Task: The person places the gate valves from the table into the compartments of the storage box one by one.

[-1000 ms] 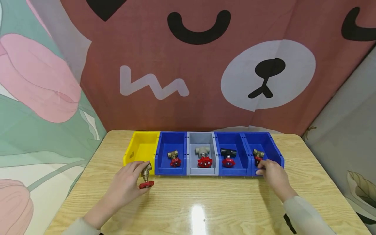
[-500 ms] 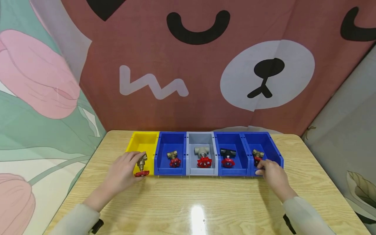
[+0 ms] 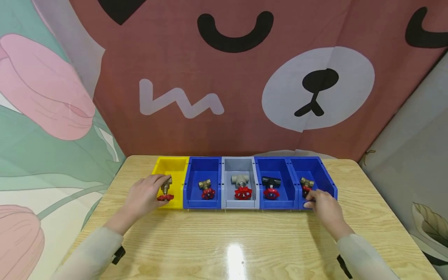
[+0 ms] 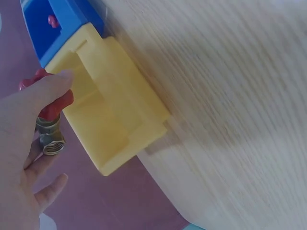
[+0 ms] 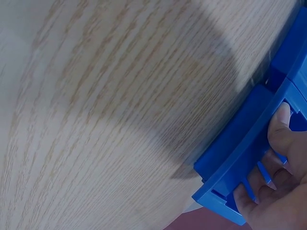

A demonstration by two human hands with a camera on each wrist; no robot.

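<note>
A brass valve [image 3: 166, 186] with a red handwheel is held in my left hand [image 3: 145, 194], over the front part of the yellow bin [image 3: 175, 166]. In the left wrist view the thumb lies across the red handwheel [image 4: 60, 105], and the threaded brass end [image 4: 52, 143] faces outward. My right hand [image 3: 326, 210] reaches into the rightmost blue bin [image 3: 309, 165]. Its fingertips are at the handwheel of another brass valve [image 3: 307, 182], partly covered by the hand. From the right wrist, the thumb [image 5: 283, 115] sits at the bin's front wall; no valve shows there, so a grip is uncertain.
Between the hands stand a blue bin [image 3: 205, 165] with a brass valve [image 3: 206, 189], a grey bin [image 3: 239, 165] with a grey valve [image 3: 241, 186], and another blue bin [image 3: 273, 165] with a black valve [image 3: 271, 187]. The row rests on a wooden table [image 3: 210, 237] before a curtain.
My left hand has carried the brass valve back and slightly left, from the yellow bin's front edge to over the bin. The right hand has stayed in place.
</note>
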